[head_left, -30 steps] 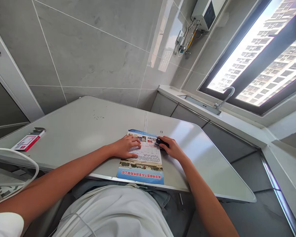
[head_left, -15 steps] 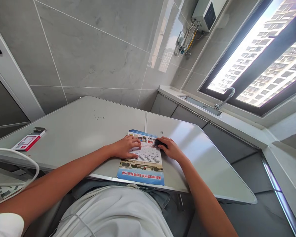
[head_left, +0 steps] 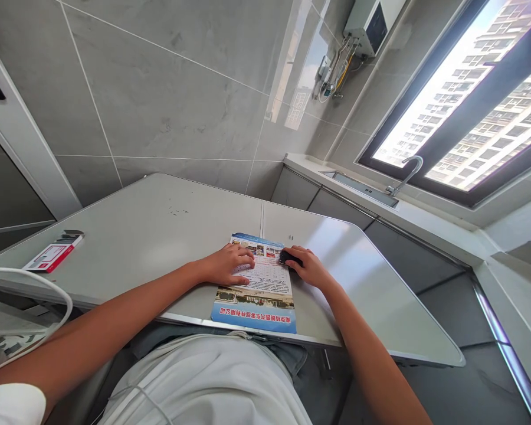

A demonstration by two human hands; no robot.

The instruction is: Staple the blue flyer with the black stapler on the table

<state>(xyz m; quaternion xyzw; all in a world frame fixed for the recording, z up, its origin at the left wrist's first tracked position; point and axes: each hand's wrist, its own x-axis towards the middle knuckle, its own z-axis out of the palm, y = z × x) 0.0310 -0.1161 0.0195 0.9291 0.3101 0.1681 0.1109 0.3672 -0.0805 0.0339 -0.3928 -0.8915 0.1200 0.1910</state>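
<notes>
A printed sheet with a blue band, red characters and small pictures lies at the front edge of the pale folding table. My left hand rests on the left side of this sheet, its fingers spread and holding nothing. At the sheet's upper right edge, my right hand is wrapped over a black computer mouse. The mouse overlaps the sheet's edge; its far part is covered by my fingers.
A red and white box lies at the table's left end. A white cable loops past my left arm. Beyond the table's right side runs a counter with a sink and tap, under a window.
The whole view has shifted by a few pixels. Both hands, the sheet and the mouse keep nearly the same places on the table.
</notes>
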